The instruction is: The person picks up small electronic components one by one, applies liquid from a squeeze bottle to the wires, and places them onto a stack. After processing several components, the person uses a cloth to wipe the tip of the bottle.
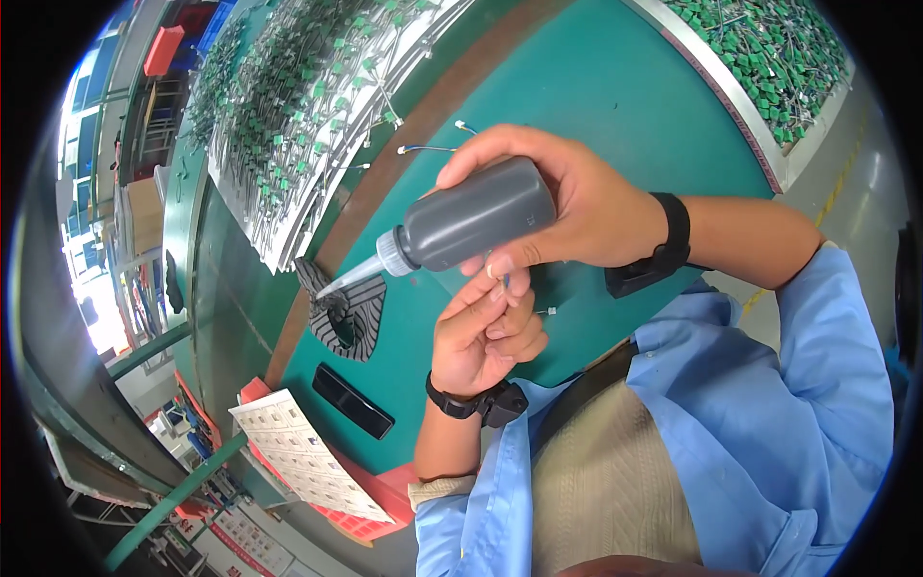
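Note:
My right hand (601, 207) is wrapped round a dark grey squeeze bottle (481, 213), tipped on its side. Its translucent tapered nozzle (351, 277) points left and slightly down, over a striped grey-and-black cloth (358, 313). Just beneath the bottle, the fingers of my left hand (486, 337) pinch a small wire cable (506, 282); most of it is hidden by the fingers. A small white connector (549, 311) shows beside that hand; I cannot tell whether it belongs to the same cable. The right thumb and the left fingertips are close together.
Short cables with white plugs (423, 148) lie on the green tabletop (538, 82) beyond the bottle. Heaps of green-tagged cables fill a white tray (781, 178) at far right and stacked sheets (252, 226) at left. A black phone (353, 401) and red basket (385, 495) sit nearer.

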`<state>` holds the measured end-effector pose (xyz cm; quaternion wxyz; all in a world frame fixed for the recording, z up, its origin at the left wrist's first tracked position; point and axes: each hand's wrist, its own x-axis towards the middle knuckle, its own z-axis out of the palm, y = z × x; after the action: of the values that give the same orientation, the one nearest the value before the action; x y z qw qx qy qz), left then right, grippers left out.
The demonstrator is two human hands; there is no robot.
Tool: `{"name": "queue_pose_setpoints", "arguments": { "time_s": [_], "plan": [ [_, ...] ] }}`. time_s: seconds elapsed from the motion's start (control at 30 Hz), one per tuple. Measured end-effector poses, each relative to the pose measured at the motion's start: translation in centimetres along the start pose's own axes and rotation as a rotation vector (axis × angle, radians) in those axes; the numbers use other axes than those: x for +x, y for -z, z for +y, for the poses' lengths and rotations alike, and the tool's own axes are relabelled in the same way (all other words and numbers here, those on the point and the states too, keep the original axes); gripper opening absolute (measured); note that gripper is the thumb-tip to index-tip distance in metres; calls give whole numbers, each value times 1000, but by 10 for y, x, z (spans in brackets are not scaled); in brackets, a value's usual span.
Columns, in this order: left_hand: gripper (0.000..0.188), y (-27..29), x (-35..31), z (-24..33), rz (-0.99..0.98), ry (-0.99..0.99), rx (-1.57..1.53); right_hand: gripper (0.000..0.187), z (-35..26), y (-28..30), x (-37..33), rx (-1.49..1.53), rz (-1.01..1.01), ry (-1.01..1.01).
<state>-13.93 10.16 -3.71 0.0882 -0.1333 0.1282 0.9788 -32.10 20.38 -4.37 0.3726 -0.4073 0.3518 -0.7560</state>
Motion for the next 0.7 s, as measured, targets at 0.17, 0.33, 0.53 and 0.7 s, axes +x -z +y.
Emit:
{"name": "queue_pose_setpoints", "arguments": {
  "time_s": [0.17, 0.33, 0.53, 0.7],
  "plan": [
    [21, -3, -1, -7, 148, -249, 473, 59, 5, 3, 2, -227, -24, 108],
    [19, -10, -5, -12, 375, -469, 900, 58, -6, -4, -3, 136, -1, -264],
    [18, -7, -4, -11, 372, -431, 885, 57, -6, -5, -6, 162, -18, -295],
    [20, -3, -6, -13, 474, -527, 888, 60, -12, -12, -1, 104, 71, -254]
  ]
}}
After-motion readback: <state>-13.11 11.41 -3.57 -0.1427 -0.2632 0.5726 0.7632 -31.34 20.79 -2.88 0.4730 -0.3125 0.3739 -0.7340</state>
